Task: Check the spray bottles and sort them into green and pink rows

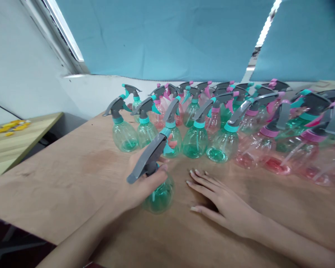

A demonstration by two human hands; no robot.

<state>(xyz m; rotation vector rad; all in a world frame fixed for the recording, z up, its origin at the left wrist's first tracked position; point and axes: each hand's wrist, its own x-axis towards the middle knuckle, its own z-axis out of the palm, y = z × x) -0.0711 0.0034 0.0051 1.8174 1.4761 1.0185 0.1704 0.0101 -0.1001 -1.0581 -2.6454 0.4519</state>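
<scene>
My left hand (145,182) is wrapped round the neck of a green spray bottle (160,195) with a grey trigger head and a turquoise nozzle. The bottle is upright at the near side of the group, and the fingers behind its neck are partly hidden. To its right, my right hand (223,201) lies palm down near the wooden table top (184,242), fingers stretched out and holding nothing. Just beyond both hands stands a row of green spray bottles (194,143), with clear pink spray bottles (248,152) further right.
Several more green and pink spray bottles crowd the back of the table in front of a white wall (100,93). Blue sheeting (170,41) covers the window above. At the left, yellow pieces (12,127) lie on a second wooden table (30,139).
</scene>
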